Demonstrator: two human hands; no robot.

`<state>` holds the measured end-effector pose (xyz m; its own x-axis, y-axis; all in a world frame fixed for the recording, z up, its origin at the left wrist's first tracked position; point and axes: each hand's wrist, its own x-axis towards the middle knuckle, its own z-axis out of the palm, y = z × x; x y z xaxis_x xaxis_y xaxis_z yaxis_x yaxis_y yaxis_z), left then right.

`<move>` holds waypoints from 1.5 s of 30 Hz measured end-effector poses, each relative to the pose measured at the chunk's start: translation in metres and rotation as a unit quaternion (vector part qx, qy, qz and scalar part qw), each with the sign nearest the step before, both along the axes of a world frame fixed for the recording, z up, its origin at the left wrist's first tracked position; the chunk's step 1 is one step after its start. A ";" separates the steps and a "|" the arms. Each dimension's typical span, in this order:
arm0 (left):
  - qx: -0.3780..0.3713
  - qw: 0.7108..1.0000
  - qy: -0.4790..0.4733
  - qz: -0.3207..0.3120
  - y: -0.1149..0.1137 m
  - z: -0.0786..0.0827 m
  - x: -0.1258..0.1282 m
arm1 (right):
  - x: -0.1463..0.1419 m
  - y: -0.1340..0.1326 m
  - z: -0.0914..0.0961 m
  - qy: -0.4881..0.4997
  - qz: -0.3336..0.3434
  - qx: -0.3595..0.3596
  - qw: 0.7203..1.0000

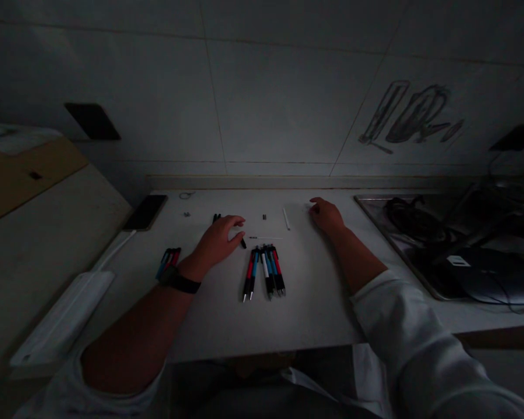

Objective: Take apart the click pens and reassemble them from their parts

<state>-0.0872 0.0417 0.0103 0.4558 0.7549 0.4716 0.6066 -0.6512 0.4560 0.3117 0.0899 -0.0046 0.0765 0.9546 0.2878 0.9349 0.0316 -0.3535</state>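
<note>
My left hand lies on the white table, fingers curved over a black pen part; whether it grips it I cannot tell. A dark watch sits on that wrist. My right hand rests further back, fingers curled down near a white pen tube. Several assembled pens in red, blue, white and black lie side by side between my arms. A second small bunch of pens lies left of my left wrist. A thin refill and a tiny dark piece lie in front.
The scene is dim. A dark phone lies at the back left with a white cable running to a white power strip. A metal tray with black cables and a dark device stands at the right. A tiled wall is behind.
</note>
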 end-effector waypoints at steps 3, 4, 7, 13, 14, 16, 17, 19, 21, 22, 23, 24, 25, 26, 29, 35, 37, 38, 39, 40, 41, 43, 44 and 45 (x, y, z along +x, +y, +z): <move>0.007 1.000 -0.001 0.008 -0.001 0.002 0.000 | 0.003 -0.006 0.012 0.007 -0.046 0.033 0.998; 0.010 1.000 -0.003 0.013 -0.001 0.003 0.000 | 0.001 -0.010 0.017 0.011 -0.051 0.050 0.997; 0.019 1.000 -0.002 0.023 -0.001 0.005 0.000 | -0.021 -0.024 0.032 0.020 0.037 0.079 0.996; 0.009 1.000 0.008 0.023 -0.004 0.006 0.003 | -0.100 -0.059 0.038 -0.091 0.258 -0.039 0.961; 0.008 1.000 0.006 0.023 -0.004 0.006 0.004 | -0.108 -0.062 0.036 -0.111 0.262 -0.053 0.957; 0.007 1.000 0.005 0.019 -0.004 0.005 0.005 | -0.118 -0.065 0.033 -0.138 0.261 -0.068 0.953; 0.007 1.000 0.005 0.015 -0.004 0.005 0.005 | -0.120 -0.064 0.031 -0.146 0.259 -0.069 0.952; 0.008 1.000 0.009 0.007 -0.004 0.003 0.007 | -0.121 -0.063 0.030 -0.158 0.256 -0.064 0.952; 0.007 1.000 0.016 -0.003 -0.004 0.002 0.008 | -0.121 -0.062 0.030 -0.164 0.257 -0.051 0.951; 0.007 1.000 0.019 -0.008 -0.004 0.001 0.009 | -0.120 -0.062 0.031 -0.162 0.258 -0.043 0.951; 0.007 1.000 0.021 -0.013 -0.004 0.001 0.009 | -0.120 -0.062 0.032 -0.156 0.260 -0.034 0.952; 0.008 1.000 0.023 -0.017 -0.003 0.000 0.010 | -0.120 -0.062 0.033 -0.147 0.262 -0.023 0.953; 0.009 0.999 0.022 -0.021 -0.003 0.000 0.010 | -0.120 -0.063 0.034 -0.136 0.266 -0.010 0.954; 0.010 0.999 0.021 -0.025 -0.003 0.000 0.011 | -0.120 -0.063 0.035 -0.124 0.271 0.002 0.954; 0.014 0.999 0.008 -0.030 -0.002 0.001 0.011 | -0.120 -0.065 0.036 -0.090 0.291 0.034 0.952; 0.007 0.999 -0.042 -0.014 -0.004 0.005 0.014 | -0.118 -0.064 0.031 0.093 0.260 0.031 0.961; 0.004 0.998 -0.056 -0.012 -0.005 0.006 0.015 | -0.119 -0.061 0.028 0.205 0.226 0.039 0.951; 0.002 0.998 -0.060 -0.016 -0.005 0.007 0.016 | -0.120 -0.059 0.026 0.264 0.209 0.042 0.941; -0.001 0.998 -0.062 -0.021 -0.006 0.007 0.016 | -0.120 -0.057 0.024 0.321 0.195 0.043 0.926; -0.003 0.998 -0.064 -0.027 -0.007 0.007 0.017 | -0.121 -0.054 0.023 0.374 0.184 0.043 0.908; -0.004 0.997 -0.065 -0.032 -0.007 0.007 0.018 | -0.121 -0.052 0.023 0.422 0.179 0.041 0.888; -0.008 0.997 -0.062 -0.040 -0.008 0.007 0.019 | -0.119 -0.049 0.025 0.488 0.165 0.050 0.856; -0.009 0.997 -0.060 -0.041 -0.008 0.007 0.020 | -0.116 -0.047 0.028 0.504 0.154 0.062 0.848; -0.011 0.997 -0.058 -0.040 -0.008 0.007 0.020 | -0.112 -0.046 0.032 0.508 0.140 0.076 0.846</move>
<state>-0.0672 0.0333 0.0176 0.4586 0.7284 0.5090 0.4950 -0.6851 0.5343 0.1993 0.0440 0.0275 0.1347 0.9344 0.3297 0.0980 0.3185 -0.9428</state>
